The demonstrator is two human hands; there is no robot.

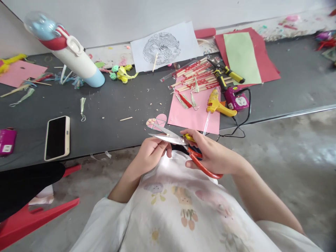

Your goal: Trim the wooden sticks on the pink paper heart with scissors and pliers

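Phone [57, 138]: lies face up near the front edge of the dark surface [110, 98], screen dark.
Bottle [78, 59]: red, white and blue, leaning to the left in this view, behind the phone.
Tassel [82, 106]: pale green, lying loose to the right of the phone.
Short stick [126, 119]: flat on the surface, between the tassel and the heart.
Left hand [152, 154]: fingers drawn close together at the front edge, under the scissor blades; whether they pinch something I cannot tell.
Heart [160, 121]: pink, on the surface just beyond the blades, pale bits over its left part.
Scissors [181, 140]: above the front edge, blades parted and pointing left, a tiny pale bit between them.
Right hand [214, 150]: fingers curled around the yellow and red handles, which stand apart.
Pink paper [183, 115]: right of the heart, with tassels on it.
Glue gun [219, 106]: yellow, partly over the paper's right side.
Pliers [227, 74]: beyond the glue gun, handles black and yellow.
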